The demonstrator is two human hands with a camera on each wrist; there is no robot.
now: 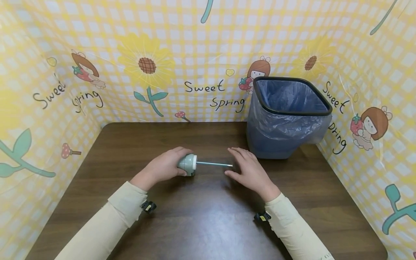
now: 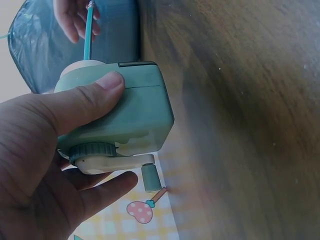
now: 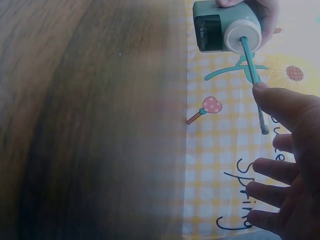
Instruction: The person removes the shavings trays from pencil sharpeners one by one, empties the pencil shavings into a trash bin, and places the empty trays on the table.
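Observation:
My left hand [image 1: 167,164] grips a green crank pencil sharpener [image 2: 125,110], its thumb across the top face and fingers beneath. The white crank arm [image 2: 117,163] with a green knob [image 2: 151,178] shows on the sharpener's side. A teal pencil [image 1: 214,164] sticks out of the round white opening, pointing right. Beside the pencil's free end is my right hand [image 1: 250,169], its fingers spread and nothing between them. In the right wrist view, the thumb [image 3: 275,100] overlaps the pencil.
A blue-grey bin [image 1: 269,141] with a plastic liner and black rim stands at the back right, just beyond my right hand. The brown wooden table [image 1: 208,224] is bordered by a yellow checked cloth [image 1: 195,47] on the back and sides.

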